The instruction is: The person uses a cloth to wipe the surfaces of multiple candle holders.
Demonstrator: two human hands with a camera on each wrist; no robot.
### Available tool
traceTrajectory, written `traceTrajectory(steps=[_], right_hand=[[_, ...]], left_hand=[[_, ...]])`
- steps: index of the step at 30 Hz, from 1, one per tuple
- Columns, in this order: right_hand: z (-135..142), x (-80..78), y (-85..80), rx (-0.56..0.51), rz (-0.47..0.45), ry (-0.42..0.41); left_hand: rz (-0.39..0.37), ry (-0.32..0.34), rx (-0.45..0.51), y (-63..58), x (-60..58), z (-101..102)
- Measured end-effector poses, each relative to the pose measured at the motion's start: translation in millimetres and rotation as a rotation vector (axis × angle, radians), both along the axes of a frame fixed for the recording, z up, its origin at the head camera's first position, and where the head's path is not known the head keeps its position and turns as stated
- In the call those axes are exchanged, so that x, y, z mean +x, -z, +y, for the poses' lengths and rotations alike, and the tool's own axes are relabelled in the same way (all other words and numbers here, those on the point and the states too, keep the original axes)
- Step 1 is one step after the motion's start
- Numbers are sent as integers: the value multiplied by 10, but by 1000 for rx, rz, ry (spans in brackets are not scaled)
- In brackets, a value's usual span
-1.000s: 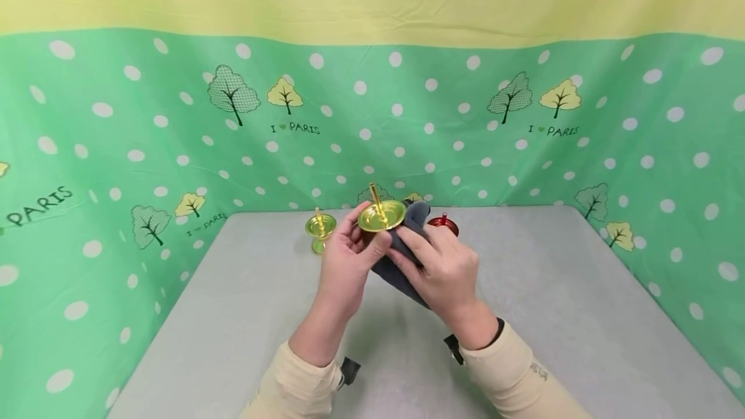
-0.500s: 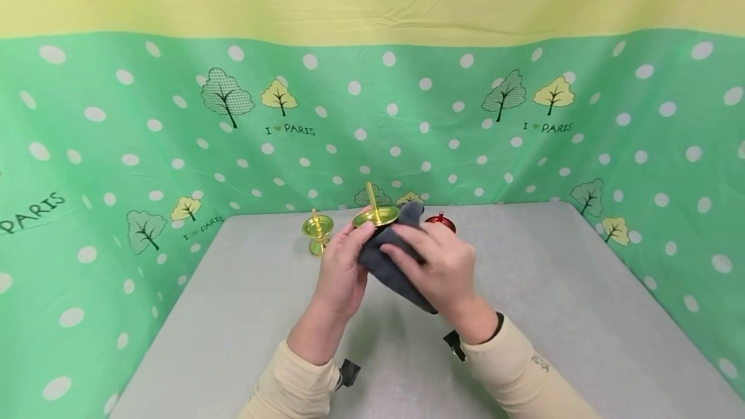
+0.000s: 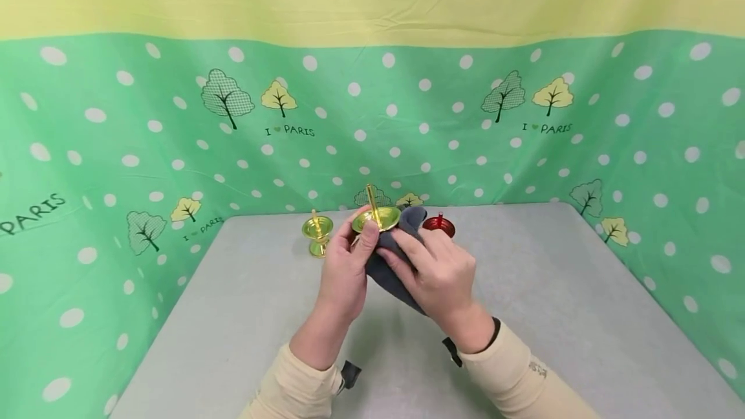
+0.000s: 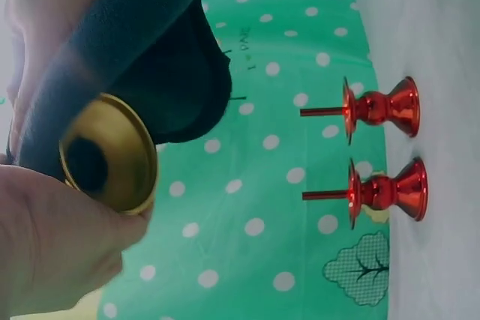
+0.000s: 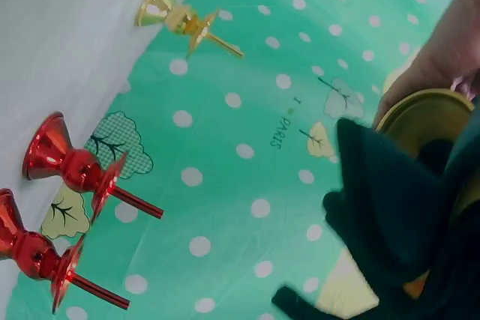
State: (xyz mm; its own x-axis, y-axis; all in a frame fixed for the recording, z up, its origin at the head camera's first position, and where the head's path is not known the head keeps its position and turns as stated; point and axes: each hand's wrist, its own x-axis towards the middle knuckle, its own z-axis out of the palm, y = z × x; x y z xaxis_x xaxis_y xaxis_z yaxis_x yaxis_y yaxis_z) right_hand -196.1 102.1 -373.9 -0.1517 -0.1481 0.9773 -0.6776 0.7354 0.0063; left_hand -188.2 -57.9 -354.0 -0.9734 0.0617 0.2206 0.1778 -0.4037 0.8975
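Note:
In the head view my left hand (image 3: 345, 270) grips a gold candlestick (image 3: 385, 217) above the table, its thumb at the dish rim and its spike pointing up. My right hand (image 3: 445, 277) pinches a dark grey cloth (image 3: 392, 280) against the candlestick just below the dish. The cloth covers most of the stem and hangs down between the hands. From the left wrist view the hollow round base (image 4: 139, 159) of the candlestick shows, with the cloth wrapped beside it. The right wrist view shows part of the same base (image 5: 409, 121) behind the cloth.
Another gold candlestick (image 3: 317, 230) stands on the grey table (image 3: 244, 315) at the back left. Two red candlesticks (image 4: 379, 108) stand side by side at the back; in the head view the right hand partly hides them. A green dotted curtain (image 3: 279, 160) encloses the table's back and sides.
The held candlestick has shifted slightly left. The cloth spread further left across its stem half a second ago, and has since drawn back right. The left thumb now lies higher, over the dish rim.

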Motion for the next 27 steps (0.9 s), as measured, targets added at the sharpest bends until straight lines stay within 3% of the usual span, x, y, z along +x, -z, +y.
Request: traceTrajectory(steps=[4, 6, 8, 11, 13, 15, 18, 20, 22, 25, 27], right_hand=[[24, -14, -35, -176, -311, -144], [34, -12, -32, -201, -387, -143], [30, 1, -19, -134, -324, -88], [17, 12, 6, 11, -71, 26], [15, 10, 4, 53, 35, 43], [32, -3, -11, 37, 5, 0], [75, -30, -46, -81, -211, -127], [98, -34, -54, -142, -305, -159], [101, -19, -46, -114, -283, -158], [87, 6, -16, 9, -114, -93], [89, -6, -8, 15, -93, -90]], left_hand=[[9, 3, 2, 14, -12, -31], [-17, -10, -17, 25, -24, -48], [-39, -19, -45, 42, -32, -64], [-52, 2, -74, 52, -24, -81], [-31, 41, -87, 52, -19, -88], [-13, 76, -65, 42, -15, -94], [10, 105, -42, 30, -20, -105], [8, 124, -18, 23, -21, -110], [-2, 134, -8, 21, -19, -114], [-15, 118, 24, 23, -18, -112], [-11, 99, 29, 27, -17, -114]])
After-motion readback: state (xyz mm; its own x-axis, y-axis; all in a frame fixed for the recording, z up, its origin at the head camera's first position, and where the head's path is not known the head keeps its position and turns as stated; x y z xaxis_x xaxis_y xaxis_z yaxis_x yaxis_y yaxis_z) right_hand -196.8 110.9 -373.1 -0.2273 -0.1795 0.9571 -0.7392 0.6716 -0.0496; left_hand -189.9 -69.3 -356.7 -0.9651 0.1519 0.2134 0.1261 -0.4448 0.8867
